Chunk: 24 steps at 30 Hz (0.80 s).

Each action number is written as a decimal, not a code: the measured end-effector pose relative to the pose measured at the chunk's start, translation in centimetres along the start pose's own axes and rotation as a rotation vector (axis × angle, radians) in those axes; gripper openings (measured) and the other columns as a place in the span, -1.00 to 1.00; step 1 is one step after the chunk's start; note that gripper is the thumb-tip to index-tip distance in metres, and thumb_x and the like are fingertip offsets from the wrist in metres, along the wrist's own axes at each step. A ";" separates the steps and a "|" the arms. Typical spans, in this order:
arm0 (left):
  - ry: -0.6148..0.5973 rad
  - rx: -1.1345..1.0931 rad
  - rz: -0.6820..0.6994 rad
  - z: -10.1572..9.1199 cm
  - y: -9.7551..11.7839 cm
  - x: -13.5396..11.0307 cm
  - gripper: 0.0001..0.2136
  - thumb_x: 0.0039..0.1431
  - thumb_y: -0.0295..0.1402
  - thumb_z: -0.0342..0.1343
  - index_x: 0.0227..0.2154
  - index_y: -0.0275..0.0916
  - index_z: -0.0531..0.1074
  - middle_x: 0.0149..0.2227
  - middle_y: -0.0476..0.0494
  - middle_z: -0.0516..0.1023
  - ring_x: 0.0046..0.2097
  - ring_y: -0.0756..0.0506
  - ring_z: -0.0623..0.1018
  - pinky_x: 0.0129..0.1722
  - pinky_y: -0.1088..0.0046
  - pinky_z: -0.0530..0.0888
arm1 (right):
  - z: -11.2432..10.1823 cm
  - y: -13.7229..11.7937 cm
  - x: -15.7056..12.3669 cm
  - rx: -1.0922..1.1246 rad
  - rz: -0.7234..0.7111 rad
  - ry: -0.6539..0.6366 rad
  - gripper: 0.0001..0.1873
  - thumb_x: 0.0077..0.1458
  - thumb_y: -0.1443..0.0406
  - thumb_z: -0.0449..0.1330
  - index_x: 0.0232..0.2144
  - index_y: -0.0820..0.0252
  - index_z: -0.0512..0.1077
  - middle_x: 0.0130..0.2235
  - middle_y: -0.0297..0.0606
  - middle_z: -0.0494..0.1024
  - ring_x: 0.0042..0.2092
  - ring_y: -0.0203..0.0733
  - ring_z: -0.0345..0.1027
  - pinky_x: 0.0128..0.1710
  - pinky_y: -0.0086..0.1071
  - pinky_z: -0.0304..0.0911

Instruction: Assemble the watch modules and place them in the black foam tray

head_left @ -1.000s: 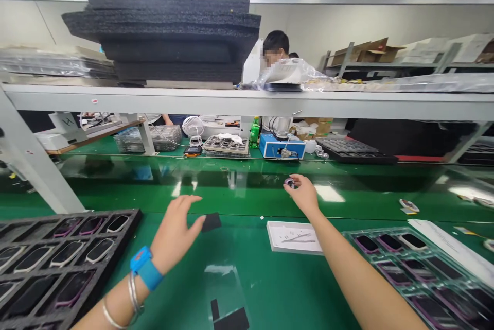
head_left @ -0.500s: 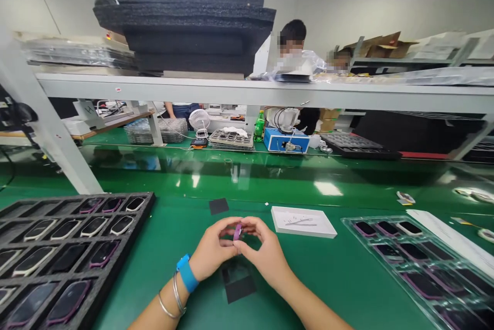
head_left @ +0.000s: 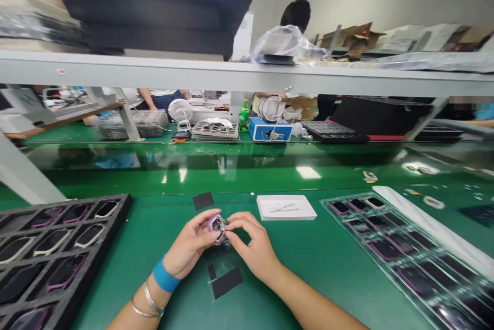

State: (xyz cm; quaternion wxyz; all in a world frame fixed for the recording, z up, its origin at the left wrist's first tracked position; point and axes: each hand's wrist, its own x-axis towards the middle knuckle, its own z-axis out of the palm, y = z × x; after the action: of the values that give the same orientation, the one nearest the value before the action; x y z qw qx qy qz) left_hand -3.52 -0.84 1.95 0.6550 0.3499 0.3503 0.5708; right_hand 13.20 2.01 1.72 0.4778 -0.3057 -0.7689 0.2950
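Note:
A purple watch case is held above the green bench, its inner side with small parts turned toward me. My left hand grips it between thumb and fingers. My right hand pinches at the case's right edge with thumb and fingertips; whether a tiny part is between them is too small to tell. Below the hands lie dark flat pieces on the bench. A white shallow tray with thin strips and tiny pieces stands just beyond my right hand.
A black foam tray with purple and pale watch cases is at left. At right lies a clear plastic tray of similar watches. A small black sheet lies behind my hands. A shelf beam crosses overhead; people are beyond.
The watch case has turned from edge-on to show its inside. My right hand has shifted to its right edge. The whole view has swung right.

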 end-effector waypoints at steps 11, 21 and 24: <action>-0.033 -0.003 0.015 0.4 -0.4 -0.2 -0.53 -0.27 -0.48 0.36 -0.18 -0.17 0.46 -0.22 -0.12 0.53 -0.22 -0.02 0.48 -0.24 0.56 0.42 | 0.1 -0.2 -0.5 0.056 0.003 0.026 -0.91 0.00 0.39 0.21 -0.37 0.15 0.46 -0.25 -0.25 0.44 -0.15 -0.23 0.32 -0.09 -0.32 0.23; -0.028 0.062 0.032 0.3 -0.6 0.0 -0.57 -0.26 -0.50 0.35 -0.22 -0.19 0.46 -0.23 -0.14 0.54 -0.20 -0.04 0.48 -0.21 0.55 0.41 | 0.2 -0.3 -0.5 0.115 0.081 0.030 -0.95 -0.02 0.38 0.22 -0.42 0.15 0.47 -0.27 -0.27 0.43 -0.16 -0.24 0.34 -0.11 -0.35 0.24; -0.018 0.054 0.024 0.2 -0.8 0.1 -0.57 -0.25 -0.50 0.35 -0.21 -0.19 0.46 -0.22 -0.14 0.54 -0.20 -0.04 0.48 -0.21 0.55 0.41 | 0.2 -0.2 -0.4 0.092 0.106 0.005 -0.95 -0.01 0.39 0.22 -0.43 0.16 0.46 -0.26 -0.27 0.43 -0.15 -0.24 0.33 -0.09 -0.35 0.22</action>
State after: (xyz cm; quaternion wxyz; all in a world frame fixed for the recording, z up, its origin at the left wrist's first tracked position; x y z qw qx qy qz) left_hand -2.91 -0.81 1.37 0.6414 0.3769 0.3554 0.5658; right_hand 13.12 1.51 1.61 0.4772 -0.3245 -0.7359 0.3542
